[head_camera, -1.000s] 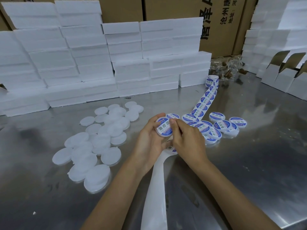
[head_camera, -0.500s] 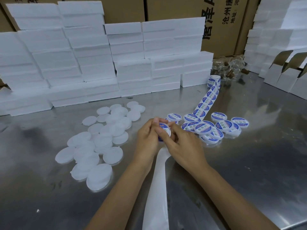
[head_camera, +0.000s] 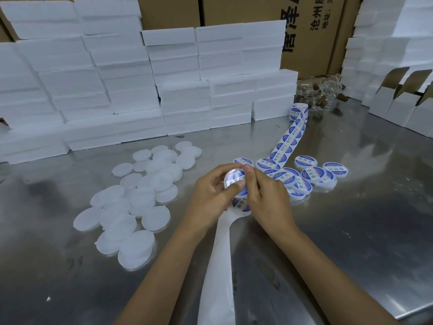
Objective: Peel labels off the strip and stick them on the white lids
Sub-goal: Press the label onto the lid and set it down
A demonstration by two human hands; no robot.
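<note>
White lid (head_camera: pixel 235 182) — pinched between left hand (head_camera: pixel 210 195) fingers, right hand (head_camera: pixel 264 195) fingertips curled on its edge.

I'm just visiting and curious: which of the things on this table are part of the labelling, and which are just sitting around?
In use:
- left hand and right hand holding a round white lid
- strip of blue-and-white round labels
- bare white backing paper
- pile of plain white lids
- labelled lids

Just lying about:
- white foam blocks
- brown cardboard cartons
- folded white boxes
- clear glass jars
</note>
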